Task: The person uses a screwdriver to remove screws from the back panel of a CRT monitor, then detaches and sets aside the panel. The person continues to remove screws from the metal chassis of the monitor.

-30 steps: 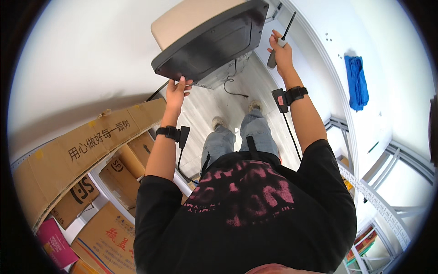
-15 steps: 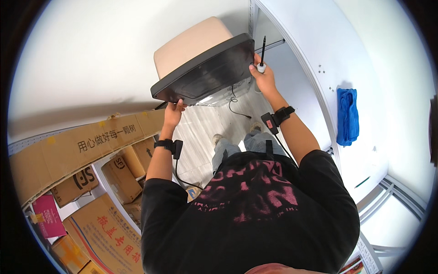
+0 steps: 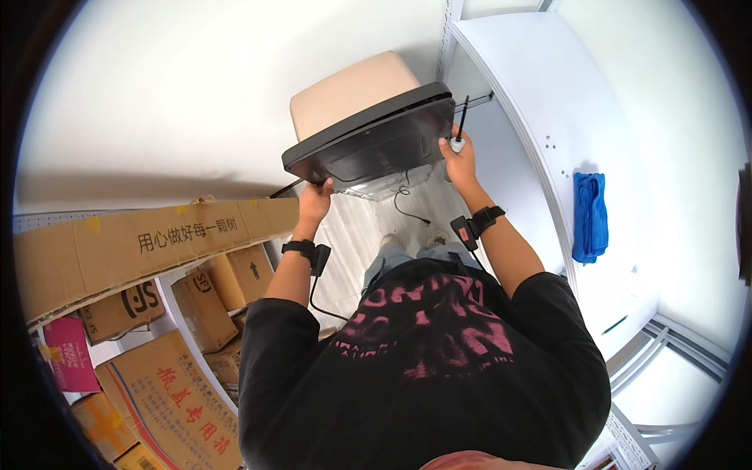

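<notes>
My left hand [image 3: 316,200] grips the lower left corner of a black panel [image 3: 376,145], thumb on its face. The panel fronts a rounded beige housing [image 3: 352,90]; I cannot tell what appliance it is. Along the upper edge a gap shows between the panel and its black rim. On the right side, my right hand [image 3: 460,160] is closed on the panel's edge. The same hand also holds a screwdriver [image 3: 460,125], its dark shaft pointing up and its pale handle within the fingers. The unit is raised in front of me, tilted.
Below the unit a black cord [image 3: 406,205] with a plug hangs near a shiny, clear-looking surface. A white shelf [image 3: 533,86] at right carries several small screws [image 3: 550,142] and a folded blue cloth [image 3: 591,218]. Cardboard boxes [image 3: 176,384] fill shelving at left, behind a long cardboard strip [image 3: 102,251].
The housing with its panel sits lower and farther right in view, both hands still on it. A gap now shows along the panel's upper edge. The whole view has also shifted slightly.
</notes>
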The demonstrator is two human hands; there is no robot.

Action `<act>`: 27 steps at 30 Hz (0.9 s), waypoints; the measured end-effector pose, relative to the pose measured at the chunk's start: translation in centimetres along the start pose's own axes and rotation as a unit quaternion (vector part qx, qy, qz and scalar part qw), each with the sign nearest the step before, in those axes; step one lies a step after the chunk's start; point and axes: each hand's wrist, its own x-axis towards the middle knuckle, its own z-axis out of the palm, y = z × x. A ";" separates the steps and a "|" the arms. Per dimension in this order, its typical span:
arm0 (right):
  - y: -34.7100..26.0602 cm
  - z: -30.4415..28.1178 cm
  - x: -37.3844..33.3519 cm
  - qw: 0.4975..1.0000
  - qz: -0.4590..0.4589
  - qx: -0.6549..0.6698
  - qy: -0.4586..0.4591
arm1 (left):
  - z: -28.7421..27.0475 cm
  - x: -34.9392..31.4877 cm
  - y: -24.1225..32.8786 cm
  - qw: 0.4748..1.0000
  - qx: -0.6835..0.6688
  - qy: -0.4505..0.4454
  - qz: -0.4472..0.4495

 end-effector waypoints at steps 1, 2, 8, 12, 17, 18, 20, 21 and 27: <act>0.3 0.1 0.0 0.998 -0.016 -0.053 0.042 | -0.1 -0.1 0.4 1.000 -0.003 -0.002 0.006; 0.6 -0.4 -0.1 0.998 0.028 -0.041 0.042 | -0.2 -0.1 0.8 1.000 -0.006 -0.005 0.011; -3.3 -0.6 -1.4 0.976 0.157 0.148 -0.021 | -1.2 -0.7 0.8 0.999 -0.007 -0.005 0.045; -2.6 -2.2 -1.7 0.972 0.148 0.170 -0.062 | -0.8 -0.5 0.3 0.998 0.020 0.008 0.060; -2.8 -2.5 -2.9 0.967 0.157 0.191 -0.065 | -1.2 -1.0 0.3 0.998 -0.020 0.011 0.066; -2.9 -2.4 -3.1 0.966 0.158 0.194 -0.064 | -1.3 -1.1 0.5 0.997 -0.026 0.013 0.067; -3.0 -2.6 -3.1 0.968 0.159 0.185 -0.064 | -1.2 -1.2 0.3 0.997 -0.041 0.016 0.068; -3.0 -2.8 -3.3 0.968 0.161 0.182 -0.064 | -1.1 -1.1 0.2 0.996 -0.048 0.015 0.068; -2.9 -2.4 -2.4 0.966 0.165 0.188 -0.065 | -1.0 -0.9 -0.2 0.994 -0.074 0.008 0.076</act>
